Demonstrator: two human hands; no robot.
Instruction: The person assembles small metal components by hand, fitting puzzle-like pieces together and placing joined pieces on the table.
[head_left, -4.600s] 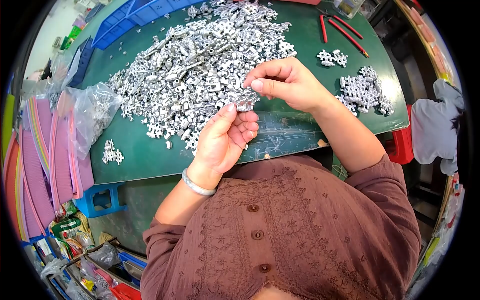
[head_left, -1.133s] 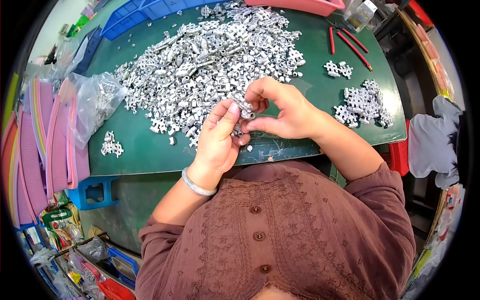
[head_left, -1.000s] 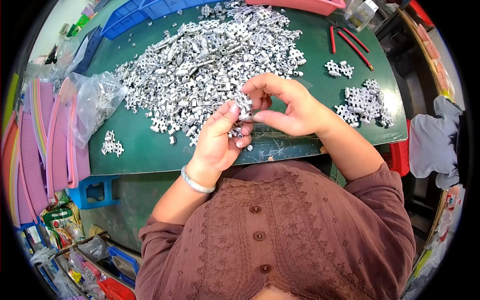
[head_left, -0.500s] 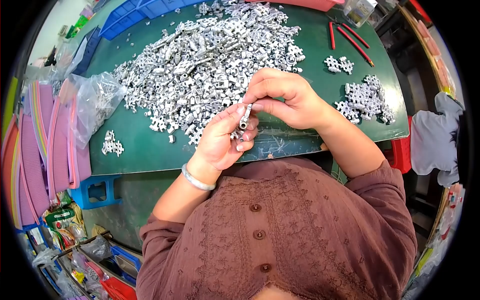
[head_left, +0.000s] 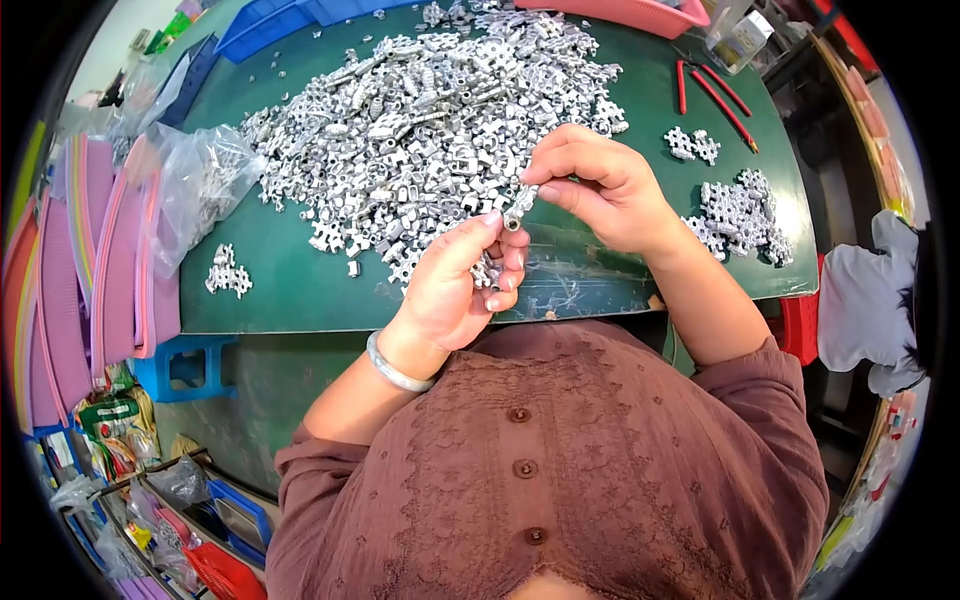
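Observation:
My left hand (head_left: 445,290) is curled palm-up around a few small silver metal castings (head_left: 486,270), mostly hidden by its fingers. Between the thumb and forefinger of my right hand (head_left: 605,190) is pinched a narrow silver metal piece (head_left: 519,208) with a round hole at its near end. That piece hangs just above my left fingertips, close to the left thumb. Beyond both hands, a large heap of loose silver metal castings (head_left: 430,130) covers the middle of the green table (head_left: 330,300).
Red-handled pliers (head_left: 715,95) lie at the back right. Below them sit two small castings (head_left: 692,146) and a cluster of joined pieces (head_left: 740,215). A plastic bag (head_left: 205,190) and a small cluster (head_left: 228,272) are at left. Blue (head_left: 270,25) and pink trays (head_left: 640,15) line the back.
My right hand has drawn slightly away from the left with the narrow piece. The left thumb, earlier against that piece, is now apart from it. The whole view has shifted a little.

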